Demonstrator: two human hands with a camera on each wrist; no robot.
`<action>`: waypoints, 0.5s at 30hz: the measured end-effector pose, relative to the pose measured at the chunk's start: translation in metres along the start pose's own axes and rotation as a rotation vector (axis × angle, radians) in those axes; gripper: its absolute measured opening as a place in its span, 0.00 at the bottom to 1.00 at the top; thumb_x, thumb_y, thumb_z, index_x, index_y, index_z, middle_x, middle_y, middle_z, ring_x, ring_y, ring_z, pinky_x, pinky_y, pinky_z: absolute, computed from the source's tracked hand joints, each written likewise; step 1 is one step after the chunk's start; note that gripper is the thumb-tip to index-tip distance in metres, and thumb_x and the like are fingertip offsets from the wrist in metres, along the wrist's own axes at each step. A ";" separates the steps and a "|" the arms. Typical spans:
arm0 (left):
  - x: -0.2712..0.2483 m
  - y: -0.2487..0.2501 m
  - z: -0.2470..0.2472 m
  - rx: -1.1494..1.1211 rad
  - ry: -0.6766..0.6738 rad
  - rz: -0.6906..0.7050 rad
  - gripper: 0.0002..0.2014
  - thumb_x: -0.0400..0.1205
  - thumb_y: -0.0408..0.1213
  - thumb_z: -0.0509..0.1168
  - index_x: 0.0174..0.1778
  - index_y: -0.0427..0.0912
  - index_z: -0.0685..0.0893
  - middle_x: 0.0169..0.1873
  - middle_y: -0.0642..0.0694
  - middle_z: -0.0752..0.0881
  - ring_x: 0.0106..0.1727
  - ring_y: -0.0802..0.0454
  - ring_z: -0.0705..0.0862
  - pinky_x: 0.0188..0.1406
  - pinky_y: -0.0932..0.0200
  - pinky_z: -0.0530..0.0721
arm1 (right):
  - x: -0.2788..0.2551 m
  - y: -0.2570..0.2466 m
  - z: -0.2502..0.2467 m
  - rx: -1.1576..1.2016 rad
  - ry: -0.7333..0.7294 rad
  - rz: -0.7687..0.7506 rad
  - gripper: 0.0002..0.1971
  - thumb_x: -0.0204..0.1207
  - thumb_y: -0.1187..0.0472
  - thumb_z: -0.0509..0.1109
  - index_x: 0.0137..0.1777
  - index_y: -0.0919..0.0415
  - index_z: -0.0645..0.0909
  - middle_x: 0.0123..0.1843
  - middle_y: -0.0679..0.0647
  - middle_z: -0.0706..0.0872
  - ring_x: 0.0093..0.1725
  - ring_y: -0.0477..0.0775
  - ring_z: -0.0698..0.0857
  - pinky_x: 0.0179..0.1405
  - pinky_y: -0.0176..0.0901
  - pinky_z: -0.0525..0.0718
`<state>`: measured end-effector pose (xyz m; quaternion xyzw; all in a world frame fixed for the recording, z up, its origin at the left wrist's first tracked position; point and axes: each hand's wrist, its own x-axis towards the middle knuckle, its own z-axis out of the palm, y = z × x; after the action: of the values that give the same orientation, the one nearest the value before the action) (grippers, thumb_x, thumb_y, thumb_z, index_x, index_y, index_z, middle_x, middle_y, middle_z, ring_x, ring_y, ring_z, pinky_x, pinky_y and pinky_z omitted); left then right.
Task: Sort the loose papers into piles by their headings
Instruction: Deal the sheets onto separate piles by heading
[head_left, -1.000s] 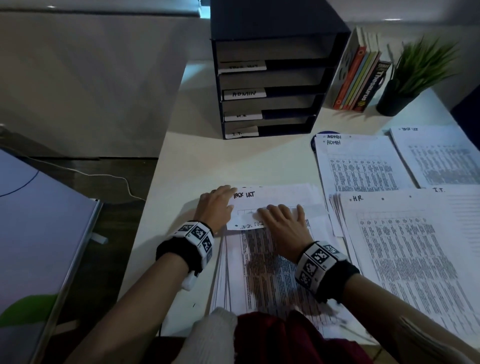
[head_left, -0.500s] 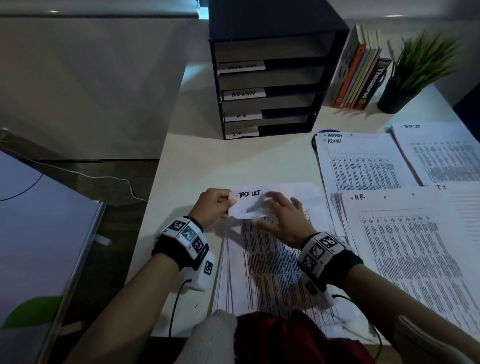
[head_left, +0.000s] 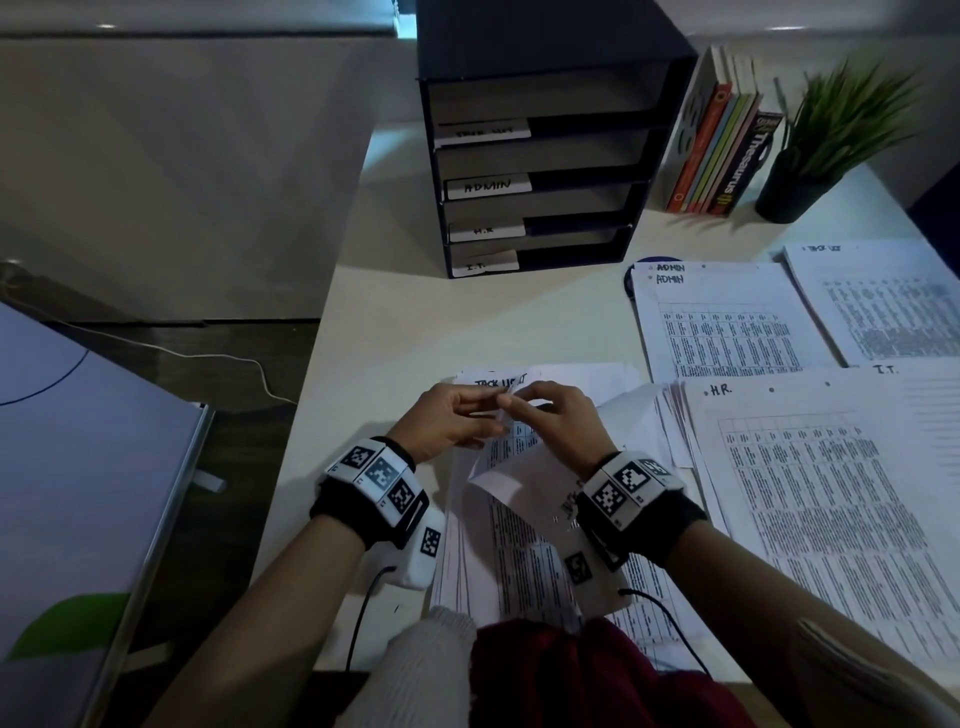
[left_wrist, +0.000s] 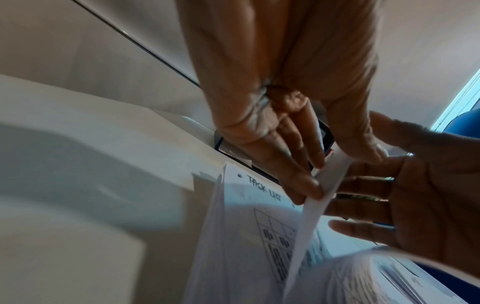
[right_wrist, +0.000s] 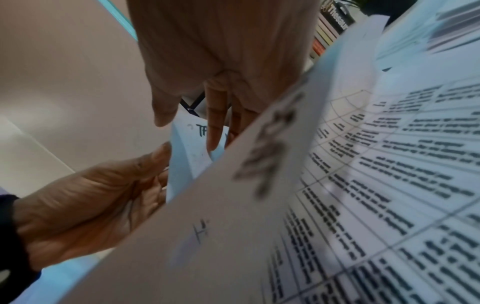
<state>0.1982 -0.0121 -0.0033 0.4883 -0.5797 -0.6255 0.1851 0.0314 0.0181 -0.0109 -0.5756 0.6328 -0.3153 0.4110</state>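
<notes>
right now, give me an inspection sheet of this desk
surface: white desk, bare at the left.
job's things: unsorted stack at the front; admin pile, h.r. pile, task list pile and i.t. pile on the right.
clutter: labelled tray rack, books, plant.
fingers: left hand and right hand pinch a curled sheet.
cables: wrist leads; floor cord.
surroundings: nothing seen but floor and wall.

Dim, bluish – wrist views blurred, edges warped.
</notes>
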 end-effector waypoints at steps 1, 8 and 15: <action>0.000 0.000 0.000 -0.002 0.010 0.005 0.25 0.74 0.30 0.71 0.68 0.43 0.78 0.54 0.50 0.87 0.50 0.62 0.86 0.40 0.71 0.83 | 0.000 -0.001 0.000 -0.003 0.000 -0.006 0.13 0.74 0.50 0.70 0.45 0.61 0.87 0.44 0.50 0.88 0.43 0.46 0.86 0.43 0.30 0.79; 0.005 -0.004 0.003 -0.028 0.040 0.033 0.12 0.76 0.31 0.70 0.54 0.48 0.84 0.37 0.58 0.89 0.37 0.67 0.87 0.33 0.72 0.81 | 0.003 0.005 0.001 0.013 0.021 0.009 0.08 0.76 0.59 0.70 0.37 0.60 0.82 0.35 0.54 0.86 0.36 0.54 0.84 0.39 0.43 0.79; 0.021 -0.026 -0.002 0.013 0.296 -0.024 0.06 0.82 0.30 0.63 0.48 0.38 0.85 0.38 0.43 0.84 0.38 0.50 0.81 0.45 0.58 0.79 | -0.002 0.002 -0.006 -0.086 0.126 -0.025 0.10 0.73 0.69 0.65 0.53 0.60 0.75 0.33 0.47 0.81 0.33 0.50 0.81 0.44 0.42 0.80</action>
<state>0.1987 -0.0230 -0.0346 0.5831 -0.5442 -0.5451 0.2581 0.0250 0.0201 -0.0095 -0.5797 0.6629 -0.3286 0.3414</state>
